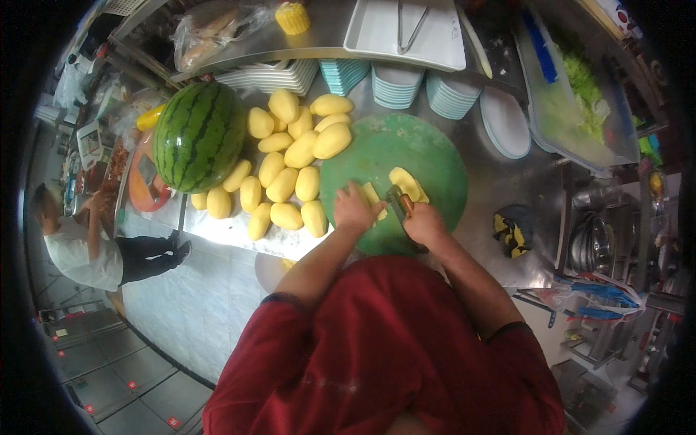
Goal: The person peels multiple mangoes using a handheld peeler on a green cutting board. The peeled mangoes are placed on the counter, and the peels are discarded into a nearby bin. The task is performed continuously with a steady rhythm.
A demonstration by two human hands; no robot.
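On a round green cutting board [402,136], my right hand [424,222] grips the wooden handle of a knife [395,202], its blade partly hidden. My left hand [353,207] rests on the board against a piece of cut potato [372,194], left of the blade. Ridged potato slices [405,182] lie just beyond the knife. Several peeled whole potatoes [300,149] sit left of the board, the nearest ones touching or overlapping its edge.
A watermelon [198,136] stands left of the potatoes. Behind are stacked dishes [397,84] and a white tray [364,27] with metal tongs [409,32]. A dark cloth [513,231] lies right. A clear bin [576,103] holds leafy greens. A co-worker [81,244] stands far left.
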